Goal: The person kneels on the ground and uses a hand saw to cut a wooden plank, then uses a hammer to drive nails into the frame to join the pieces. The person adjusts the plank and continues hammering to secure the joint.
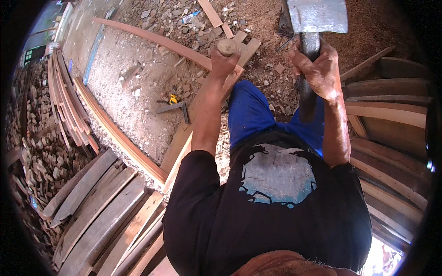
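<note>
My left hand (224, 64) is closed around an upright round wooden handle (227, 47), whose worn top end shows above the fist. The lower part of that tool is hidden by the hand. Beneath it lies a long wooden beam (199, 108), running slantwise beside my left leg. My right hand (320, 69) grips the dark handle of a tool with a broad grey metal head (317, 16), raised to the right of the beam. Its handle end points back toward my body. The two hands are apart, and the metal head touches nothing that I can see.
A try square (171, 108) and a small yellow and black tool (173, 99) lie left of the beam. A long reddish plank (156, 39) stretches to the far left. Curved boards (96, 216) are stacked at the left, more boards (386, 112) at the right. Wood chips litter the ground.
</note>
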Demonstrator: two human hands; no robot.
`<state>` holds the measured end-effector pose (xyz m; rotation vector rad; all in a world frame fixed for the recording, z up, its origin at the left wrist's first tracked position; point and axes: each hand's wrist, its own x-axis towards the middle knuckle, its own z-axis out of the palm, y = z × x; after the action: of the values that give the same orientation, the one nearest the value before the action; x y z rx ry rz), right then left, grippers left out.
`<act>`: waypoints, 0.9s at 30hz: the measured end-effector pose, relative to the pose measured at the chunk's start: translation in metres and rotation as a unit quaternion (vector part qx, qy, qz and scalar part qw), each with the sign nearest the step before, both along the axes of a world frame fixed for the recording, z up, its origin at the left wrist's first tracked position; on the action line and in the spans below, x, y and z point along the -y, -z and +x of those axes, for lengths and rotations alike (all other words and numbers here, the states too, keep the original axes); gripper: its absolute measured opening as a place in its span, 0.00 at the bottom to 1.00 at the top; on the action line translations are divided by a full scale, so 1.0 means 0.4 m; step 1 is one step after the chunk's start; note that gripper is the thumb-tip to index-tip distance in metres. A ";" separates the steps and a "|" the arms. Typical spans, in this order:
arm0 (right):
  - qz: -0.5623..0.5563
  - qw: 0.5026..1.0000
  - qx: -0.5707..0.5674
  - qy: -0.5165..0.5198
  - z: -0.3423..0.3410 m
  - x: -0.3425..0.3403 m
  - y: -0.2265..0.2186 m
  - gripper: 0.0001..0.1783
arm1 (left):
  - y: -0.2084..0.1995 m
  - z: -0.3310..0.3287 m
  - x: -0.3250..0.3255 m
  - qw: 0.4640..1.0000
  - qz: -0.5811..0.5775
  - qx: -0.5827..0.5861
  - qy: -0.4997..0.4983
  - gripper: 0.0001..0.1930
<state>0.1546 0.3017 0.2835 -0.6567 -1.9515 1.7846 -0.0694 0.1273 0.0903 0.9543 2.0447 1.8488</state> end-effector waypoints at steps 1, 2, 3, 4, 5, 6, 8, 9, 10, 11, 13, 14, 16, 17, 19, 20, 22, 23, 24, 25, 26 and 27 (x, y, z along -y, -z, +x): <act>-0.009 1.000 -0.018 0.011 0.003 0.009 -0.008 0.15 | -0.002 0.004 -0.026 0.999 0.038 -0.025 -0.010 0.10; -0.019 0.999 -0.037 0.021 0.005 0.016 -0.022 0.15 | -0.008 0.004 -0.039 0.996 0.076 -0.050 -0.020 0.10; -0.027 0.997 -0.058 0.033 0.007 0.018 -0.041 0.15 | -0.037 0.003 -0.043 0.992 0.043 -0.112 -0.028 0.09; -0.004 0.998 -0.046 0.045 0.012 0.022 -0.065 0.10 | -0.045 -0.004 -0.048 0.993 0.059 -0.101 -0.026 0.10; 0.001 0.997 -0.066 0.048 0.016 0.022 -0.080 0.11 | -0.049 -0.013 -0.055 0.993 0.074 -0.090 -0.024 0.11; 0.004 0.995 -0.086 0.052 0.020 0.020 -0.089 0.11 | -0.054 -0.018 -0.056 0.993 0.088 -0.080 -0.023 0.11; 0.046 0.992 -0.090 0.070 0.026 0.019 -0.115 0.11 | -0.066 -0.025 -0.026 0.997 0.048 -0.052 -0.015 0.10; 0.049 0.990 -0.116 0.067 0.025 0.020 -0.125 0.11 | -0.071 -0.027 -0.010 0.999 0.027 -0.038 -0.013 0.10; 0.051 0.987 -0.141 0.065 0.024 0.021 -0.134 0.11 | -0.060 -0.030 0.000 0.999 0.023 -0.041 -0.013 0.10; 0.051 0.985 -0.151 0.068 0.023 0.021 -0.144 0.10 | -0.041 -0.032 0.011 0.999 0.019 -0.045 -0.012 0.10; 0.062 0.981 -0.174 0.062 0.024 0.016 -0.152 0.09 | -0.036 -0.030 0.018 0.999 0.017 -0.044 -0.014 0.10; 0.068 0.980 -0.172 0.067 0.023 0.017 -0.162 0.09 | -0.034 -0.029 0.021 0.999 0.017 -0.040 -0.018 0.10; 0.080 0.974 -0.196 0.077 0.014 0.016 -0.163 0.10 | -0.032 -0.031 0.028 0.999 0.016 -0.037 -0.024 0.10; 0.085 0.971 -0.208 0.082 0.010 0.016 -0.163 0.10 | -0.029 -0.035 0.034 0.999 0.012 -0.037 -0.027 0.10; 0.097 0.974 -0.187 0.083 0.022 0.014 -0.178 0.11 | -0.018 -0.036 0.028 0.999 0.015 -0.024 -0.025 0.10; 0.103 0.975 -0.177 0.083 0.025 0.014 -0.186 0.12 | -0.012 -0.036 0.026 1.000 0.016 -0.013 -0.022 0.10; 0.111 0.969 -0.200 0.093 0.014 0.011 -0.186 0.09 | -0.008 -0.035 0.038 1.000 0.006 -0.026 -0.013 0.11; 0.114 0.966 -0.211 0.098 0.008 0.013 -0.189 0.08 | -0.005 -0.032 0.045 0.999 -0.001 -0.048 -0.006 0.12; 0.132 0.960 -0.212 0.128 0.000 0.019 -0.196 0.09 | -0.014 -0.025 0.048 0.998 -0.009 -0.070 0.004 0.12; 0.150 0.952 -0.213 0.159 -0.012 0.033 -0.206 0.10 | -0.021 -0.008 0.054 0.998 -0.009 -0.057 0.002 0.11; 0.168 0.944 -0.213 0.188 -0.026 0.049 -0.213 0.11 | -0.028 0.016 0.062 0.999 -0.008 -0.044 0.001 0.10; 0.178 0.934 -0.220 0.218 -0.046 0.059 -0.209 0.11 | -0.041 0.029 0.063 0.999 -0.007 -0.032 -0.001 0.09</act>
<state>0.1362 0.2781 0.3670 -0.4670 -1.6041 1.1484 -0.0576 0.1019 0.1066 1.0214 2.0923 1.8251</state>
